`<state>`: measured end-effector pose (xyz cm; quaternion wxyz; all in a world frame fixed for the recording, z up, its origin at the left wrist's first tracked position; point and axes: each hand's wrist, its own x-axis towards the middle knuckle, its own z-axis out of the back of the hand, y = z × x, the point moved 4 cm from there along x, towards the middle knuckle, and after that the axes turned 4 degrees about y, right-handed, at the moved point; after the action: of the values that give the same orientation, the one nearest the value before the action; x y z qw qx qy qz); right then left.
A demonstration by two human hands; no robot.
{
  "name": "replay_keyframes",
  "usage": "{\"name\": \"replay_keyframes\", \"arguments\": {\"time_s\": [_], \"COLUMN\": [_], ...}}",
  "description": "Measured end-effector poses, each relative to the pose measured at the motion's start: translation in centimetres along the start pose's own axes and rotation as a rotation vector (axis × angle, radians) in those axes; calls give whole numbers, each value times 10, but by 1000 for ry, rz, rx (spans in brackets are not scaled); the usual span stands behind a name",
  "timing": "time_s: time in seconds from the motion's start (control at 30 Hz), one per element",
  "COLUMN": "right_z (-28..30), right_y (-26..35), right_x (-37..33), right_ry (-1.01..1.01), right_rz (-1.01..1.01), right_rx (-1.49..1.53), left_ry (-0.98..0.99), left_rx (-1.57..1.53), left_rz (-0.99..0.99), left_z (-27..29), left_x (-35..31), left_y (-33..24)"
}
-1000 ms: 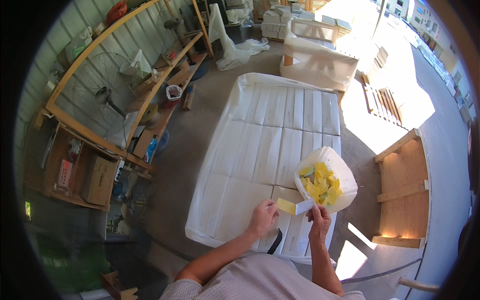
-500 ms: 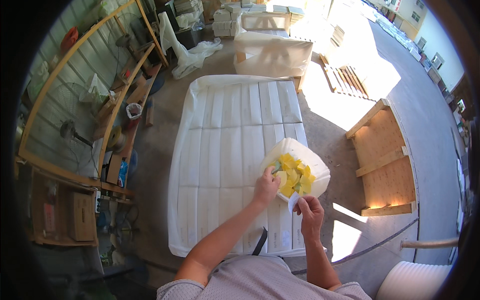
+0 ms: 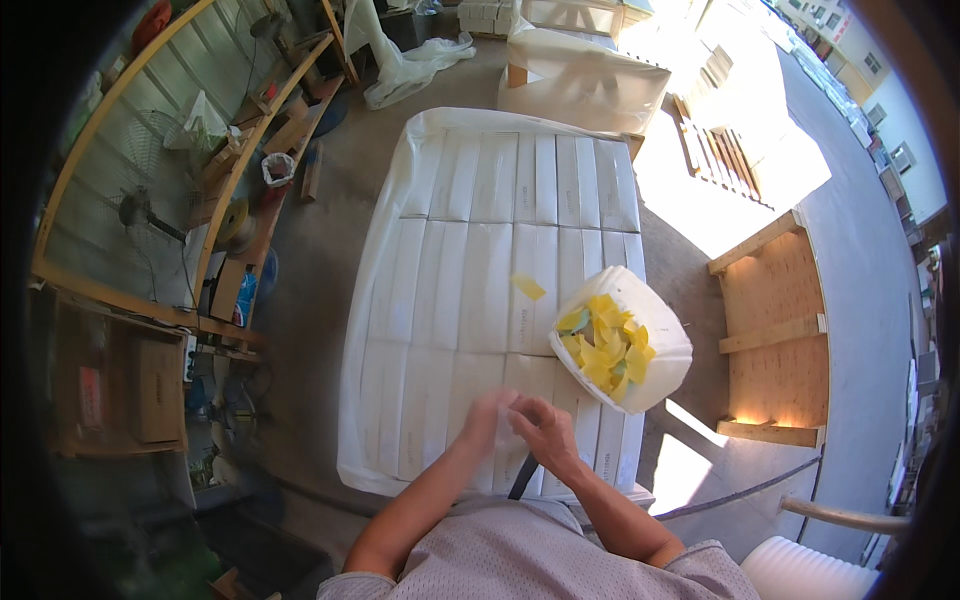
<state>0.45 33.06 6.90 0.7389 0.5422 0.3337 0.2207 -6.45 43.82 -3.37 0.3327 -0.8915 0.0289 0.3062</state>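
Both my hands are close together low over the near part of a stack of white cartons [image 3: 485, 255]. My left hand [image 3: 486, 418] is smeared by motion, so its fingers cannot be read. My right hand [image 3: 545, 430] is closed, fingertips pinched beside the left hand; a pale, blurred patch lies between the hands, too unclear to name. Right of them, a white tub [image 3: 662, 330] sits tilted on the cartons, holding yellow slips [image 3: 610, 350] and a few pale green ones. One loose yellow slip [image 3: 528, 287] lies on the cartons left of the tub.
Clear plastic wrap [image 3: 385, 220] edges the carton stack. A wooden crate panel [image 3: 775, 330] stands at the right, a plastic-wrapped crate [image 3: 580, 95] beyond the stack. Along the left wall are wooden shelving [image 3: 255, 150] and a fan [image 3: 135, 210]. A white ribbed roll [image 3: 810, 570] is at lower right.
My left hand has left the tub and moved down toward my body. My right hand, which held a white slip, has moved left beside it. A yellow slip now lies on the cartons.
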Motion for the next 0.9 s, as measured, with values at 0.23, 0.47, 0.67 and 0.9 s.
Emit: {"name": "replay_keyframes", "arguments": {"time_s": [0.23,0.47,0.67,0.9], "right_z": [21,30,15,-18], "right_y": [-9,-42,-38,-36], "right_x": [6,16,44,95], "right_ry": [-107,-199,-133,-97], "right_rz": [-106,-165,-101,-19], "right_rx": [-19,-25,-243,-192], "left_ry": [-210,-69,-66,-264], "left_rx": [214,447,398,353], "left_rz": [66,68,121,129], "left_z": [37,19,17,46], "left_x": [38,24,-17,-22], "left_y": [-20,-37,-36,-40]}}
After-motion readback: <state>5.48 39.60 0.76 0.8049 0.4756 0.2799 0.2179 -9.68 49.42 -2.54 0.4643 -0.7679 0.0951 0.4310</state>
